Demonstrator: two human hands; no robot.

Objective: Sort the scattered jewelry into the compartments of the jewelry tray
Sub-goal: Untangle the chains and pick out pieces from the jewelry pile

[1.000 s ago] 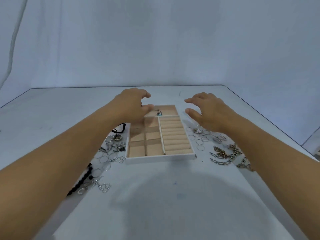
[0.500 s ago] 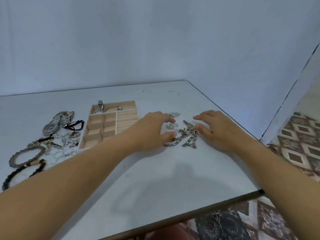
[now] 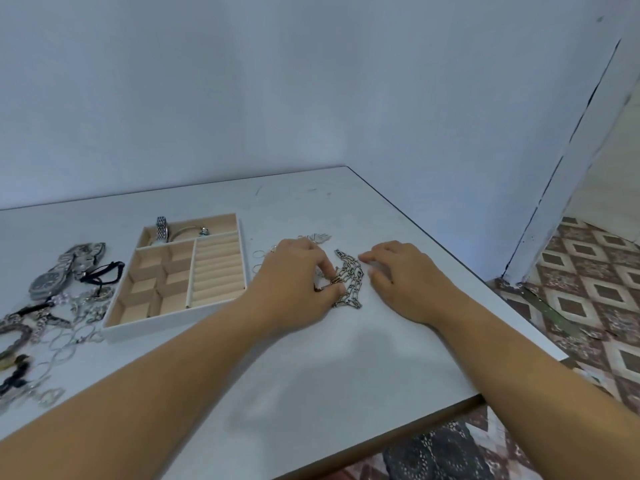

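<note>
The white jewelry tray with beige compartments lies left of centre; its far compartment holds a silver watch and a bangle. To its right a pile of silver chain bracelets lies on the table. My left hand rests on the pile's left side, thumb and fingers pinched on a chain. My right hand hovers just right of the pile, fingers curled and apart, holding nothing. Thin rings lie between tray and left hand.
Watches, a black cord, bracelets and loose rings are scattered left of the tray. The table's right edge and near edge are close, with patterned floor tiles beyond. A wall stands behind.
The view has swung right from the tray to the chain pile. Both hands left the tray and came down at the chains; my left fingers have closed on a chain.
</note>
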